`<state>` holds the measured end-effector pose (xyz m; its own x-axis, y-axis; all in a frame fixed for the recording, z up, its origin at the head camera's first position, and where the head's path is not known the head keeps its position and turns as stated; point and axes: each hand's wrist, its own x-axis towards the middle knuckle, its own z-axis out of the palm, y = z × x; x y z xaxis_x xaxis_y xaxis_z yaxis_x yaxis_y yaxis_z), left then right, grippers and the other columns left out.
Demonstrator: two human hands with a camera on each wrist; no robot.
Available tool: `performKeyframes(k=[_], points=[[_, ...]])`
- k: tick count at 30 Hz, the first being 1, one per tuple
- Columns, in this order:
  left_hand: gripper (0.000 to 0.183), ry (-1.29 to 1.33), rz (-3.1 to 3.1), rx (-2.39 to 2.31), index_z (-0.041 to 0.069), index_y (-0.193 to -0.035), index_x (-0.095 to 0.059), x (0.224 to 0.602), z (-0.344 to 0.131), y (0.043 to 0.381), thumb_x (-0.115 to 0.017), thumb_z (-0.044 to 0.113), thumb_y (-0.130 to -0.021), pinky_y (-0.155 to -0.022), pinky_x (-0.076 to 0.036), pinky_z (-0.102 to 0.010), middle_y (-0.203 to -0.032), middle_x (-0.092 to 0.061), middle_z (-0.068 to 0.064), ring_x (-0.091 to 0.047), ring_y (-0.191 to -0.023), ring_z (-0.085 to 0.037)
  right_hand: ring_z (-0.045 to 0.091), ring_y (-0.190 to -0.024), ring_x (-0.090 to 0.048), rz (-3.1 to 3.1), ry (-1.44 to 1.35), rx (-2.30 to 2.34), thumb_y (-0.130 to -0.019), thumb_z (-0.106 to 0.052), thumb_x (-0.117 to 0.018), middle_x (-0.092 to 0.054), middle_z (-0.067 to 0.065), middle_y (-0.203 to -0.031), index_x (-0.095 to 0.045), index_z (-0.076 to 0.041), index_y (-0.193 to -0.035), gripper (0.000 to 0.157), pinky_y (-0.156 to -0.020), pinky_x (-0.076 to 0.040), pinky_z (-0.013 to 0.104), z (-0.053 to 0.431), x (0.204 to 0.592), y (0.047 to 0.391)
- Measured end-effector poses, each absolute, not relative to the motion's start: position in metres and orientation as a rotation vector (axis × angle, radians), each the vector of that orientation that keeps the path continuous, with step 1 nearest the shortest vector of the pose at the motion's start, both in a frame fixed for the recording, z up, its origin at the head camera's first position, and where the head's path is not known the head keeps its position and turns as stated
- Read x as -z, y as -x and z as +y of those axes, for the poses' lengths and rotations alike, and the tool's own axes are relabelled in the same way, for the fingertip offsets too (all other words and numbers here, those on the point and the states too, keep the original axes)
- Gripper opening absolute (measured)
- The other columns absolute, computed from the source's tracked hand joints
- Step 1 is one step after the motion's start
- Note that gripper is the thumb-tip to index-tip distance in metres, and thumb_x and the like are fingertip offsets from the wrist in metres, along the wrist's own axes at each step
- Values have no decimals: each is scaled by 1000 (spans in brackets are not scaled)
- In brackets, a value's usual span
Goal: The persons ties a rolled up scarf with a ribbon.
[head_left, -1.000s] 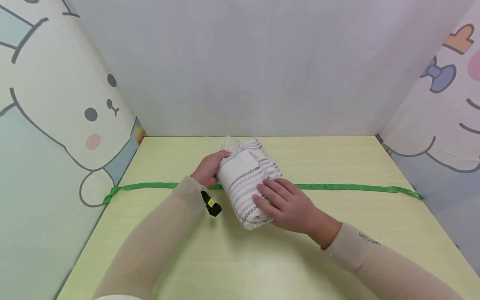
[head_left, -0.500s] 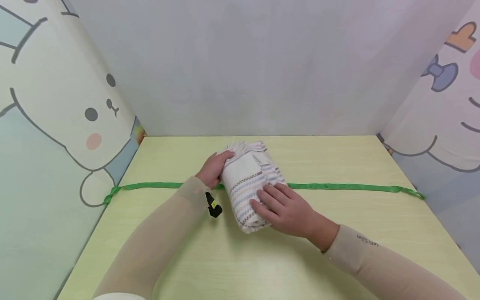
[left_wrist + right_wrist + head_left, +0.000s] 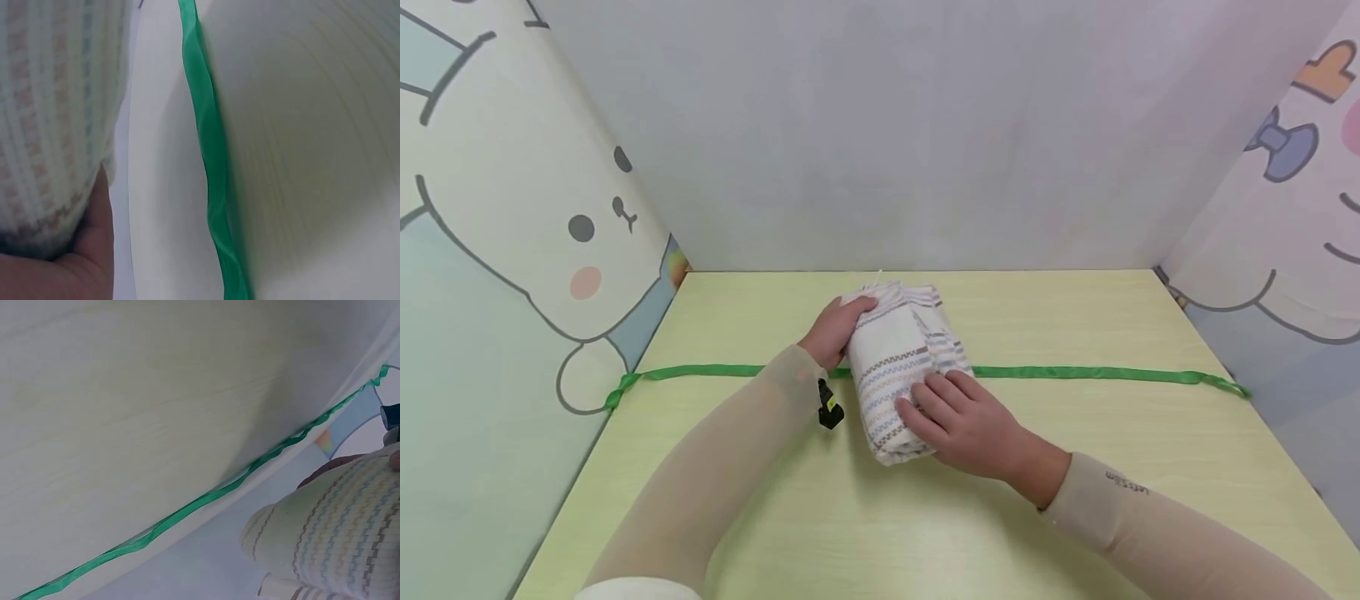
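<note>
A folded towel [image 3: 887,342], white with brown, blue and tan stripes and a fringed far end, is held between both hands over the table. At its far left corner my left hand [image 3: 838,329] grips it, thumb on top and the other fingers hidden beneath. My right hand [image 3: 970,425] holds the near right side with bent fingers laid across the stripes; its thumb is out of sight. In the left wrist view, part of that hand [image 3: 94,250] wraps the edge of the towel [image 3: 56,125]. The right wrist view catches the towel [image 3: 337,531] at lower right.
A green ribbon [image 3: 1090,372] runs across the pale wooden table [image 3: 880,533], passing behind the towel. A grey wall [image 3: 917,133] rises at the back, with cartoon-printed panels [image 3: 512,208] on both sides. A small black device [image 3: 830,408] sits at my left wrist.
The towel has turned slightly, its far end shifting right and its near end left. My left hand has moved a little right with it, and my right hand slightly left and down.
</note>
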<state>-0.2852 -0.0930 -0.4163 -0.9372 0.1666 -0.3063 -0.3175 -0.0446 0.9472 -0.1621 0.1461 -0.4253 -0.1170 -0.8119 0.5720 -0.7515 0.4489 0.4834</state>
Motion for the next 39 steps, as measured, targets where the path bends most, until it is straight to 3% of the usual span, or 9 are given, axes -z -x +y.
performKeyframes(k=[22,26,30,33,39], points=[[51,67,2020,-1903,14,-134,-54,414,-85,301,-69,44,-96,-79,-59,-35,-115,-69,-9,-71,-92,-24,31,-108,-60,-2000,-1325,240,-105,-14,-44,-61,9,-116,-59,-9,-128,29,-89,-52,41,133,427,155],[62,81,2046,-1853,15,-143,-49,414,-84,304,-70,48,-95,-83,-58,-37,-121,-66,-10,-69,-98,-25,31,-107,-59,-2006,-1323,246,-103,-13,-46,-61,9,-116,-59,-9,-127,28,-88,-52,41,132,430,157],[89,97,2069,-1800,15,-162,-28,415,-82,306,-70,53,-93,-92,-55,-38,-145,-53,-9,-63,-112,-24,31,-106,-59,-2013,-1322,253,-103,-13,-44,-61,9,-116,-59,-9,-127,28,-88,-52,41,133,434,159],[99,104,2071,-1792,17,-166,-15,417,-81,307,-71,54,-93,-95,-52,-38,-153,-45,-7,-60,-116,-23,30,-106,-58,-2028,-1331,261,-104,-13,-40,-60,9,-117,-58,-9,-128,30,-89,-51,41,134,438,160],[60,27,2042,-1841,16,-144,-46,421,-80,310,-69,47,-98,-84,-57,-38,-125,-64,-9,-68,-99,-25,29,-105,-57,-2044,-1359,258,-106,-13,-32,-59,9,-117,-57,-9,-128,34,-87,-51,40,132,445,163]])
